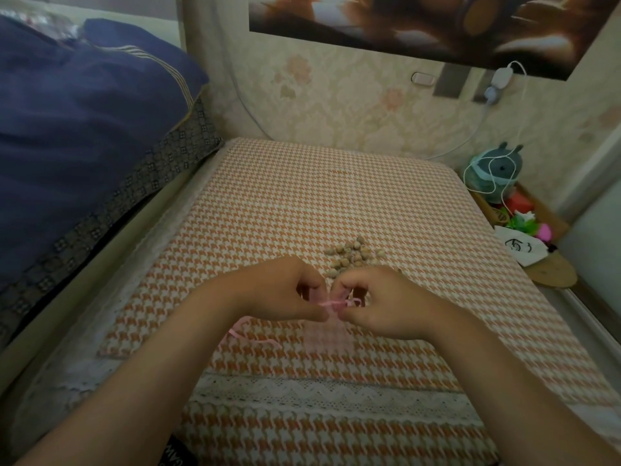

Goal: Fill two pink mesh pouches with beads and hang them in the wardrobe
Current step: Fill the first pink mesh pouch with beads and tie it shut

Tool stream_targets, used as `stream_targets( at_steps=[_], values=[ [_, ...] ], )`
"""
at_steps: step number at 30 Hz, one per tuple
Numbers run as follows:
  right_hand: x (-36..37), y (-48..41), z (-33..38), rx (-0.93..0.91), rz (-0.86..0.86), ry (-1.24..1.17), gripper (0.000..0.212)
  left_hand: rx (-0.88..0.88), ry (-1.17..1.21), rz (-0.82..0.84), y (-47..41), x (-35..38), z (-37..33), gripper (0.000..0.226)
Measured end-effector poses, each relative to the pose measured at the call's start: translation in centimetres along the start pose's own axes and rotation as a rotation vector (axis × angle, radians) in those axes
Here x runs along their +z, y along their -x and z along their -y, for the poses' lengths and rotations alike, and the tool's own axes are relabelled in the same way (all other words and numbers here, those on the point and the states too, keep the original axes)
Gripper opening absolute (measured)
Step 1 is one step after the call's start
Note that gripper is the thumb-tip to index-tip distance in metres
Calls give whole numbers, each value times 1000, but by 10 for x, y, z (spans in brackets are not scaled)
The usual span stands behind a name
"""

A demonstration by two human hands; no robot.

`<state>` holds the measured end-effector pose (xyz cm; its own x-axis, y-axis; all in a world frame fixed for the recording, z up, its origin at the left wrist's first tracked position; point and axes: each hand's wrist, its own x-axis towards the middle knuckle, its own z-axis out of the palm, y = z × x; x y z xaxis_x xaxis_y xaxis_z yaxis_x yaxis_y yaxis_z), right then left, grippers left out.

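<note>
A sheer pink mesh pouch (pixel 331 336) hangs from both my hands just above the orange houndstooth cushion (pixel 336 203). My left hand (pixel 285 290) and my right hand (pixel 379 302) pinch the pouch's top edge and its pink drawstring between thumb and fingers, knuckles nearly touching. A second pink ribbon (pixel 247 334) lies on the cushion below my left wrist; whether it belongs to another pouch I cannot tell. A loose pile of tan beads (pixel 351 255) rests on the cushion just beyond my hands.
A navy pillow (pixel 84 122) and bedding lie at the left. At the right, a low shelf holds a teal plush toy (pixel 497 173), a white cable, colourful items and a white bag (pixel 519 247). A floral wall stands behind.
</note>
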<state>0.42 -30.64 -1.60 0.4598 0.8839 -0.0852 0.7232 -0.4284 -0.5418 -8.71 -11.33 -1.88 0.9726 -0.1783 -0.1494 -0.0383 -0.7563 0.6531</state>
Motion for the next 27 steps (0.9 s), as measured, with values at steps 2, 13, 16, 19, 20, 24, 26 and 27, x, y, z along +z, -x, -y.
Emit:
stream_targets(
  at_steps=[2, 13, 16, 19, 20, 24, 26, 27],
  values=[
    [-2, -1, -2, 15, 3, 46, 5, -24, -112, -62, 0, -3, 4, 16],
    [6, -8, 5, 6, -9, 139, 15, -36, -266, -124, 12, -4, 10, 18],
    [3, -9, 8, -1, -2, 212, 13, -64, -292, -111, 21, -9, 13, 21],
    [10, -15, 15, -25, -7, 249, 14, -97, -345, -136, 26, -3, 17, 28],
    [13, -17, 17, -31, -17, 246, 14, -95, -336, -152, 27, -2, 19, 27],
    [14, -24, 15, -23, -159, 212, 15, -4, 133, -394, 37, -6, 28, 24],
    [13, -27, 11, -4, -239, 180, 16, -33, 280, -558, 41, -11, 37, 35],
    [14, -29, 9, 2, -261, 167, 14, -74, 245, -608, 42, -12, 45, 37]
  ],
)
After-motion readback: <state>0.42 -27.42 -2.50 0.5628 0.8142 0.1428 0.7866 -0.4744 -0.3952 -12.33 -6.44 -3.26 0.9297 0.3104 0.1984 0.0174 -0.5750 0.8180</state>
